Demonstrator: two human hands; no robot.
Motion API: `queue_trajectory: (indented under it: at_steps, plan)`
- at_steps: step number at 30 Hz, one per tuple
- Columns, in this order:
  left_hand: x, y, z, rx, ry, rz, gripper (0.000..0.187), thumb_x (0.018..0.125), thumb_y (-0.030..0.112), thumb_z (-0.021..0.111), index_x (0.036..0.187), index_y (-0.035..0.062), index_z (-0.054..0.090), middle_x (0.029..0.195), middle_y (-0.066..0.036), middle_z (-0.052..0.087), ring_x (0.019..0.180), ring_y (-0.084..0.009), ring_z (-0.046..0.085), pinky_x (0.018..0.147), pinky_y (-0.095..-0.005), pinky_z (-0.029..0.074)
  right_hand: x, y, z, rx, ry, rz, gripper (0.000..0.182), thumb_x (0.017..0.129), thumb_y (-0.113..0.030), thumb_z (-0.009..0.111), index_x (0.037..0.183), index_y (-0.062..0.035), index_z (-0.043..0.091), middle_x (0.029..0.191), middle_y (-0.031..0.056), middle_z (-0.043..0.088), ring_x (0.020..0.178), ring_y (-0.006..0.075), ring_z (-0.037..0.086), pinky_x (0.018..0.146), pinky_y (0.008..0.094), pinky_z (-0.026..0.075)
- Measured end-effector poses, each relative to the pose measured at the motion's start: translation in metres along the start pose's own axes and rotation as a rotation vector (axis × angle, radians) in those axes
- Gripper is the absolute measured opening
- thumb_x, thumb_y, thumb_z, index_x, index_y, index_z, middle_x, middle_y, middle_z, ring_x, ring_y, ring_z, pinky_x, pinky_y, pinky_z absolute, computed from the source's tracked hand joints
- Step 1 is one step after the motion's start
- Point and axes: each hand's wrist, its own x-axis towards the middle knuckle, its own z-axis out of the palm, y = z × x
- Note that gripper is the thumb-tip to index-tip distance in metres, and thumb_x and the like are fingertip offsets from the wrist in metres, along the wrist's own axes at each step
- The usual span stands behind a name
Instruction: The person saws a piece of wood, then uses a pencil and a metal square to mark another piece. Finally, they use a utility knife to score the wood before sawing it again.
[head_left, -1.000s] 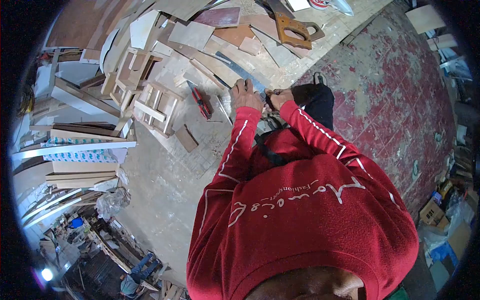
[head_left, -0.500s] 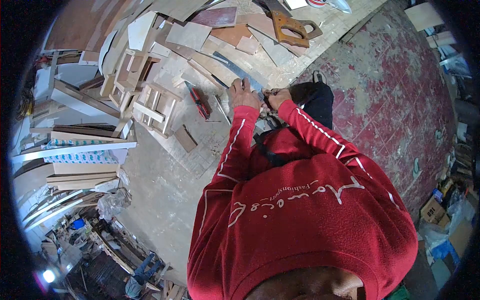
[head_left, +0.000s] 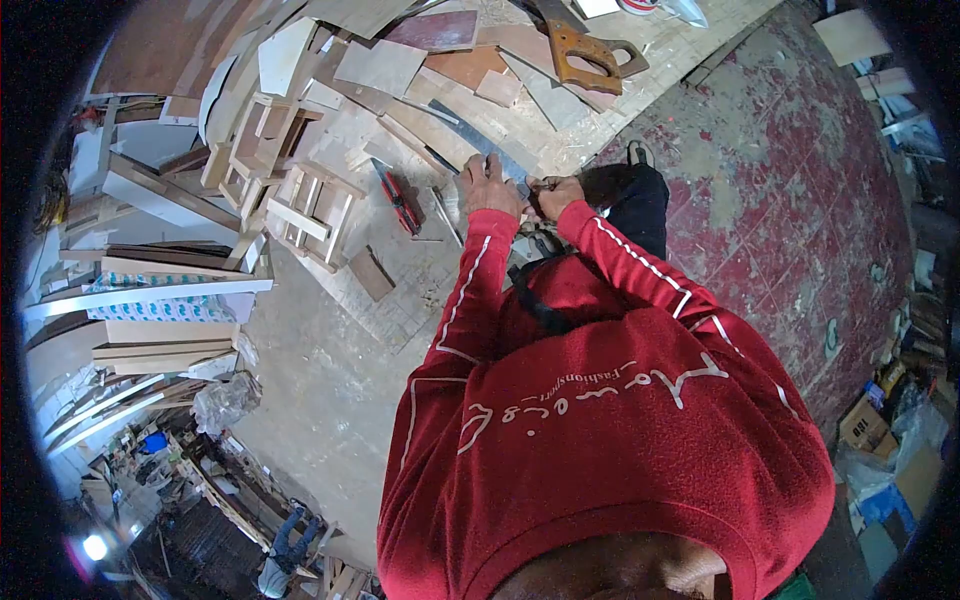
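Note:
A long grey metal blade [head_left: 468, 130] lies slantwise on the wooden work surface. At its near end my left hand [head_left: 491, 189] rests with fingers bent over it. Just to the right, my right hand [head_left: 556, 196] is closed at the blade's end; what its fingers grip is too small to tell. A red and black cutter [head_left: 399, 202] lies left of my left hand, beside a thin metal tool [head_left: 446, 218]. A handsaw with a wooden handle [head_left: 584, 60] lies beyond my hands among flat board pieces [head_left: 381, 67].
Small wooden frames [head_left: 314, 215] stand at the left of the work surface [head_left: 400, 315]. Planks and boards [head_left: 165, 350] are stacked farther left. Another person [head_left: 285, 560] is at the lower left. A cardboard box [head_left: 867, 425] and plastic bags lie at the right.
The view has shifted very slightly. Both hands keep nearly the same place at the blade. The person at the lower left has moved a little.

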Motion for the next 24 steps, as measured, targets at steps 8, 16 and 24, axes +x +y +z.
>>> queue_trajectory:
  at_steps: [8, 16, 24]
  plan:
    - [-0.001, 0.000, -0.002, 0.015, 0.039, 0.024, 0.057, 0.075, 0.017, 0.070, 0.126, 0.0004, 0.053, 0.125, -0.019, 0.044, 0.109, -0.0380, 0.043, 0.096, -0.0435, 0.039, 0.007, 0.007, 0.002, -0.014, 0.018, -0.028, 0.033, 0.086, -0.028, 0.068, 0.074, 0.0023, 0.067, 0.059, 0.0103, 0.066, 0.048, 0.0158, 0.062, 0.044, 0.0313, 0.049]
    - [0.001, 0.000, -0.003, 0.052, 0.037, 0.031, 0.053, 0.075, 0.018, 0.072, 0.123, 0.0014, 0.055, 0.122, -0.018, 0.046, 0.115, -0.0370, 0.042, 0.097, -0.0439, 0.037, 0.003, 0.000, -0.001, -0.014, 0.001, -0.028, 0.028, 0.087, -0.022, 0.066, 0.077, 0.0048, 0.065, 0.060, 0.0119, 0.066, 0.047, 0.0171, 0.062, 0.041, 0.0320, 0.048]
    - [0.001, 0.002, -0.005, 0.025, -0.030, -0.008, 0.054, 0.078, 0.021, 0.069, 0.127, 0.0039, 0.054, 0.127, -0.018, 0.043, 0.113, -0.0394, 0.041, 0.097, -0.0459, 0.037, 0.002, -0.001, 0.000, -0.014, -0.009, -0.016, 0.032, 0.088, -0.024, 0.065, 0.078, 0.0066, 0.064, 0.065, 0.0154, 0.066, 0.055, 0.0202, 0.068, 0.044, 0.0332, 0.054]
